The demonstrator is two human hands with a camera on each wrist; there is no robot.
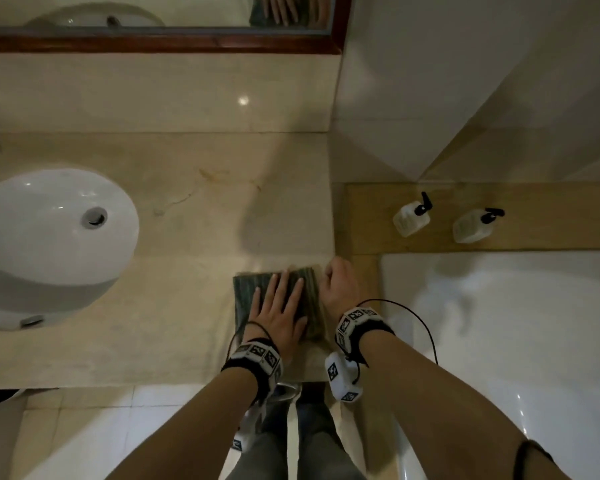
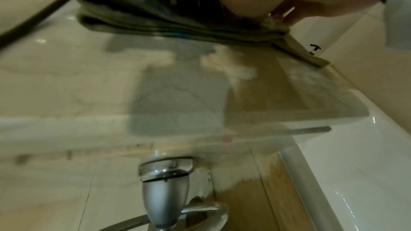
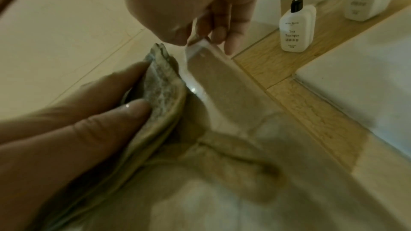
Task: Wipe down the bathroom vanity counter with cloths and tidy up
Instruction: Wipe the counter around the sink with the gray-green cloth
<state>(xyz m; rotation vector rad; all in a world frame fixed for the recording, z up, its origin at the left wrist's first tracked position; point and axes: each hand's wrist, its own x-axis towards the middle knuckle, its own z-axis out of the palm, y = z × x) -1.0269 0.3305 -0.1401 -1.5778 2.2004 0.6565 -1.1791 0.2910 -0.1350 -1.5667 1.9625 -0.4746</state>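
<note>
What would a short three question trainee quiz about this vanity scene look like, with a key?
1. True or false: the left hand lies flat on the folded cloth.
2. How many pump bottles stand on the wooden ledge? A) one B) two C) four
3. Fill in: the sink basin sits to the ____ of the cloth.

Key: 1 true; 2 B; 3 left. The right hand, fingers curled, is at the counter edge beside the cloth.
</note>
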